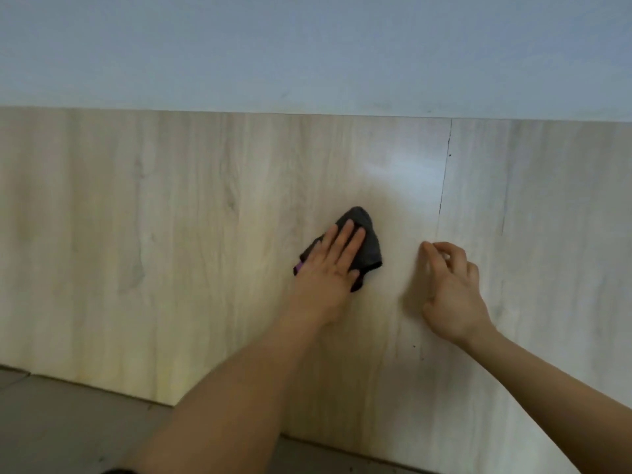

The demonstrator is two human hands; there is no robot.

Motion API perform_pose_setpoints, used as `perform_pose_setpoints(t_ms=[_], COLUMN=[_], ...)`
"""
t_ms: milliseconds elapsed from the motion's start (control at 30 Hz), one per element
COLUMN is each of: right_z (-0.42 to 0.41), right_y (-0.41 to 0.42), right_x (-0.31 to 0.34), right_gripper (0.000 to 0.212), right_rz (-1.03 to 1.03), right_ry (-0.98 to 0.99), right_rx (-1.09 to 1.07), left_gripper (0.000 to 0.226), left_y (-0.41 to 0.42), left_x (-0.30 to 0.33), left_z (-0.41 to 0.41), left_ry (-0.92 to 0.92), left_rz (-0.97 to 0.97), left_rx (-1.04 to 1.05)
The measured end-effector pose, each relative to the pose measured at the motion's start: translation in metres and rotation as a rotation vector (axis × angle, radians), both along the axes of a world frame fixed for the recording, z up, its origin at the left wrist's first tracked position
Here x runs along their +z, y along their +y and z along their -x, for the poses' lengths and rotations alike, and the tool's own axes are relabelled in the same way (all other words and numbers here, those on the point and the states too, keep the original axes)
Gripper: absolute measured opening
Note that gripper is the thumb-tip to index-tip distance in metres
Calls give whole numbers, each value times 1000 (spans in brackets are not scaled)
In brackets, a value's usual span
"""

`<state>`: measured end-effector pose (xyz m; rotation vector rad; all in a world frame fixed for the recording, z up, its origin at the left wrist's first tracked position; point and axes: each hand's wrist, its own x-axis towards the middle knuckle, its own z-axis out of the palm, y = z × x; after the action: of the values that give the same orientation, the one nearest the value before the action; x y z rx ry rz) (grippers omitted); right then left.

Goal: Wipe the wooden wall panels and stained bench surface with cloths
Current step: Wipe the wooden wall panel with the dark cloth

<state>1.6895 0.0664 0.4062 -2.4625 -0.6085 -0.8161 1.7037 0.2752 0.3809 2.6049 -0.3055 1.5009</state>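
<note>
Wood panel (171, 234): dark cloth (366, 241) pressed beneath flat left hand (328, 268).

Soft dim light, glare patch on wood panel (407, 165), slight blur

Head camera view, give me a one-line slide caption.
Left hand presses a dark cloth flat on the wooden wall panel; right hand rests curled beside it.

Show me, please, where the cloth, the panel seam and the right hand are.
cloth (367, 234), head view: dark fabric above the fingertips.
panel seam (444, 172), head view: the thin dark line's upper stretch.
right hand (451, 289), head view: the back of the hand.
</note>
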Motion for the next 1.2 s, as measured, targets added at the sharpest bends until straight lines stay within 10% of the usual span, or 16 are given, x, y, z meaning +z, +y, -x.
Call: perform_pose_setpoints(t_ms=[267,600,833,1200], right_z=[2,10,9,7], right_y=[0,-30,-36,-60], right_x=[-6,-35,-46,-79], right_gripper=[81,80,81,81], right_rz=[-59,-35,-109,-101], right_ry=[8,52,119,171], right_rx=[38,21,37,16], left_gripper=[64,66,67,72], left_y=[21,-35,-18,-74], left_x=[11,-41,-14,-71], left_z=[7,-2,14,-8], left_ry=[-21,-3,-3,147], left_rz=[826,-69,634,-214], left_rx=[260,111,230,-5])
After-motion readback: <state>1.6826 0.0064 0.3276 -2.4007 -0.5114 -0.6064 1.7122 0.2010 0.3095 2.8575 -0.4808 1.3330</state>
